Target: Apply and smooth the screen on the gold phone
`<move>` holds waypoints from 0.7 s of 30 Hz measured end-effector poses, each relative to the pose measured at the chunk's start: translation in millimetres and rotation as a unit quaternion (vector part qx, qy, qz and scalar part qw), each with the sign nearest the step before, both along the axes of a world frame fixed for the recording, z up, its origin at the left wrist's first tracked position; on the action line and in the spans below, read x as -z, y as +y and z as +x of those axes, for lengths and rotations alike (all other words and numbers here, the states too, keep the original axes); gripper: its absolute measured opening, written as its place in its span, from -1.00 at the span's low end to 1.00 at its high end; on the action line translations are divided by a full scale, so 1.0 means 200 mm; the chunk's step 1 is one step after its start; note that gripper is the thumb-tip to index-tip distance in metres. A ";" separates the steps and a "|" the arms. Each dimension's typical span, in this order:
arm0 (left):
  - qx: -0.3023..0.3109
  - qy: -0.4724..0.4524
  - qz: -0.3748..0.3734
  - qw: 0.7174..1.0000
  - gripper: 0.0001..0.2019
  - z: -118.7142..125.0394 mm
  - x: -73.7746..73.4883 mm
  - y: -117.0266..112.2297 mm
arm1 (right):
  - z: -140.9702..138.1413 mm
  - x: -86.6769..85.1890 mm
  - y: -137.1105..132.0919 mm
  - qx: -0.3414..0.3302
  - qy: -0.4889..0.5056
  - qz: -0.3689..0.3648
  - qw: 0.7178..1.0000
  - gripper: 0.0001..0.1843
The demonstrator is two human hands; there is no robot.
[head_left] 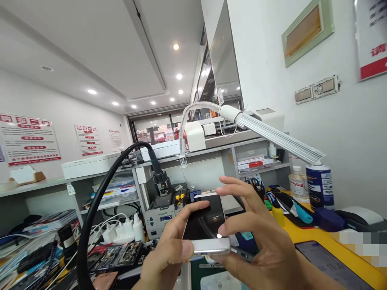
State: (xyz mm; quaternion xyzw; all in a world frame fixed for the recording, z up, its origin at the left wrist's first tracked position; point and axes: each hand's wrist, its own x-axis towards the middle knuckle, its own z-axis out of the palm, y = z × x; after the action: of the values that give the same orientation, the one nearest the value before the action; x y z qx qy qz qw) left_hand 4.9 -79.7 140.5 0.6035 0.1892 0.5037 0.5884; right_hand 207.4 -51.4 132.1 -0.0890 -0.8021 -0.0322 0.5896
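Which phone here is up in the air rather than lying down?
The silver-framed smartphone, held between left hand and right hand; the dark phone on the yellow bench lies flat.

Bare left hand (166, 257) and right hand (256, 241), short fingernails

Silver smartphone (205, 245) between both hands (258, 237)

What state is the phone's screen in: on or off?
Off, apparently: the screen shows only dark glass and reflections, no image, while the left hand and right hand hold the phone.
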 end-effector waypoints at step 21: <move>-0.034 -0.004 0.046 0.998 -0.48 -0.03 -0.04 0.14 | -0.06 -0.08 0.12 -0.016 -0.016 0.000 1.000 -0.70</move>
State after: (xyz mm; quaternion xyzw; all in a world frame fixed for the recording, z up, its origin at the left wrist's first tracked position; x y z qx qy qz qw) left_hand -1.1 -51.0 149.1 0.6209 0.1841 0.5342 0.5433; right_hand 196.3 -26.7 147.7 -0.0759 -0.8124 -0.0246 0.5776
